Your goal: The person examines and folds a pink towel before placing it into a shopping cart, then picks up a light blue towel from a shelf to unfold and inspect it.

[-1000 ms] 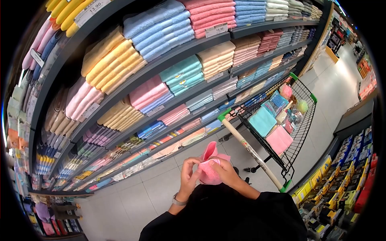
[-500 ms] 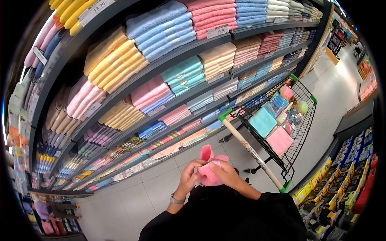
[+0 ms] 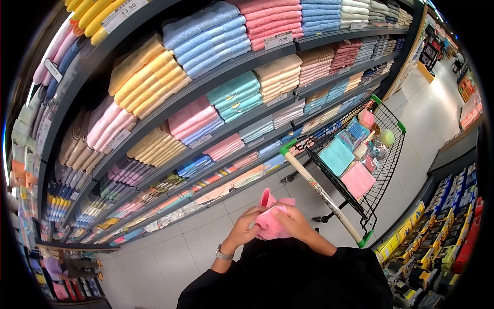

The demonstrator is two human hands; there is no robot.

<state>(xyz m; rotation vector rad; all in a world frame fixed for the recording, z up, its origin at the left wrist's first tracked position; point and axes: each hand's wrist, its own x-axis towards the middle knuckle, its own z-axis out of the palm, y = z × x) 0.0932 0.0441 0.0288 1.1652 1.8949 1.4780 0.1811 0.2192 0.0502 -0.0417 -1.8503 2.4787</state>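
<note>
- At the lower centre of the frame, both bare hands grip a crumpled pink cloth point(image 3: 274, 223).
- On its left side, the left hand point(image 3: 246, 227) pinches it; a wristwatch point(image 3: 223, 252) circles that wrist.
- On its right side, the right hand point(image 3: 297, 224) has its thumb pressed on the cloth.
- Right of centre, a shopping cart point(image 3: 322, 191) carries a folded teal towel point(image 3: 335, 156).
- Across the upper left, shelves point(image 3: 257, 57) bear stacked towels point(image 3: 210, 47).

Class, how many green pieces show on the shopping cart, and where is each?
4: upper cap and lower cap at the ends of the pale handle; upper corner piece and lower corner piece at the far end. Others may be hidden.
</note>
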